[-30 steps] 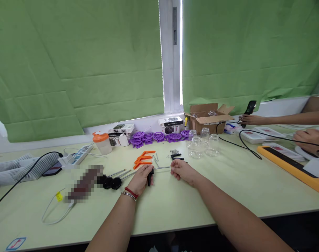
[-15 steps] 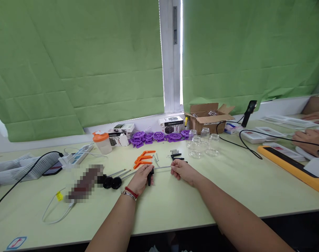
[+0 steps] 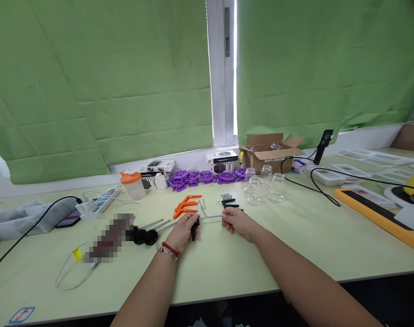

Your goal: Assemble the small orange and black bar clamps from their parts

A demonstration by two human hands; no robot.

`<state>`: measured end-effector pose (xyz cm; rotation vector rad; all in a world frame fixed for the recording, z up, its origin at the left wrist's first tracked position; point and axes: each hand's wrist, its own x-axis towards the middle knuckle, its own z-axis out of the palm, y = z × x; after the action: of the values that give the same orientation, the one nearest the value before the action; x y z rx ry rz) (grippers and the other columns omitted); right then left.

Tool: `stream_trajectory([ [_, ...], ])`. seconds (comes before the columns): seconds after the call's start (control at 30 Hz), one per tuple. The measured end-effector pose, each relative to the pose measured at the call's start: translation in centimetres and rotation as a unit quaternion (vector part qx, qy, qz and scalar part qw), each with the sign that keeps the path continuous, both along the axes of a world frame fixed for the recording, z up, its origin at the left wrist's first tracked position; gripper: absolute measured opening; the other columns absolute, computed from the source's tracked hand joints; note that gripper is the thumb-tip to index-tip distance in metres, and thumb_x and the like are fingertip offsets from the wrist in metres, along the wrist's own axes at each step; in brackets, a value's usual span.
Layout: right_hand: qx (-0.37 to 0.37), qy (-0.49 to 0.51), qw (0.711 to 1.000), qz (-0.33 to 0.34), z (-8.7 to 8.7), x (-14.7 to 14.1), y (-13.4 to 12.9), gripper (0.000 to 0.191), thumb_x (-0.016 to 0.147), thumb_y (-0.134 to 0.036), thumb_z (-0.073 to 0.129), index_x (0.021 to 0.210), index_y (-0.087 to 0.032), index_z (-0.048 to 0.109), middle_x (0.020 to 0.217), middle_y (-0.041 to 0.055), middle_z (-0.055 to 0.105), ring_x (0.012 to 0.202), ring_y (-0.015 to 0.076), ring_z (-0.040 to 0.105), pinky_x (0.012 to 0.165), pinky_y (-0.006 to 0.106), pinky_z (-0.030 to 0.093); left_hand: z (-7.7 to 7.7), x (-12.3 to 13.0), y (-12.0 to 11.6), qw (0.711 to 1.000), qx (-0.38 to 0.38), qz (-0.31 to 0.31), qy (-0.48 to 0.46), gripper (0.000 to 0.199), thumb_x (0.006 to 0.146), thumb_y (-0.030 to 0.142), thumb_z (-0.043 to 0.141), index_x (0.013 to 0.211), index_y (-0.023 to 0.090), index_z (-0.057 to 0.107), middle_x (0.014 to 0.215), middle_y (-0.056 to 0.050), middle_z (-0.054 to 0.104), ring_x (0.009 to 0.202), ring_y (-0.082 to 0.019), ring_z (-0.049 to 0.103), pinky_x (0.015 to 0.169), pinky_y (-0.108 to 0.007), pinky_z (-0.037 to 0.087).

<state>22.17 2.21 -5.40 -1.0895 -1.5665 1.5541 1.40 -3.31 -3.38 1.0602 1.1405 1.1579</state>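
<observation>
Now | my left hand [image 3: 183,230] grasps a black handle [image 3: 194,232], my right hand [image 3: 237,221] pinches a thin metal rod [image 3: 210,217] between them | just far: metal pins [image 3: 202,209], orange brackets [image 3: 193,197] | slack fingers might drop the rod, scattering pins.

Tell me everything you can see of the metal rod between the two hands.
The metal rod is thin, straight and silvery, and spans the gap between the hands almost level in the picture. The fingertips of the right hand pinch it on one side; on the other it meets the black handle gripped by the left hand. Both ends are hidden, so I can't tell whether it passes through the handle.
</observation>
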Motion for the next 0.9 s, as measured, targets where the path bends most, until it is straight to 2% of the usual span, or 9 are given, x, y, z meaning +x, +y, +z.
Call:
stream_trajectory([
  [0.43,-0.007,0.019,1.0,0.006,0.34,-0.07,0.03,0.016,0.077,-0.028,0.054,0.065,-0.016,0.05,0.059,-0.0001,0.057,0.045,0.0066,0.045,0.041,0.02,0.037,-0.02,-0.01,0.02,1.0,-0.006,0.005,-0.019,0.03,0.073,0.043,0.06,0.087,0.018,0.052,0.073,0.002,0.048,0.052,-0.008,0.046,0.041,-0.022,0.039],
  [0.9,-0.01,0.018,1.0,0.016,-0.45,0.11,0.55,0.018,0.077,-0.028,0.052,0.065,-0.016,0.051,0.06,0.0012,0.058,0.045,0.007,0.046,0.04,0.02,0.037,0.0,0.09,0.07,1.0,-0.005,0.005,-0.011,0.031,0.073,0.044,0.059,0.087,0.018,0.051,0.072,0.003,0.048,0.052,-0.007,0.046,0.042,-0.021,0.039],
])
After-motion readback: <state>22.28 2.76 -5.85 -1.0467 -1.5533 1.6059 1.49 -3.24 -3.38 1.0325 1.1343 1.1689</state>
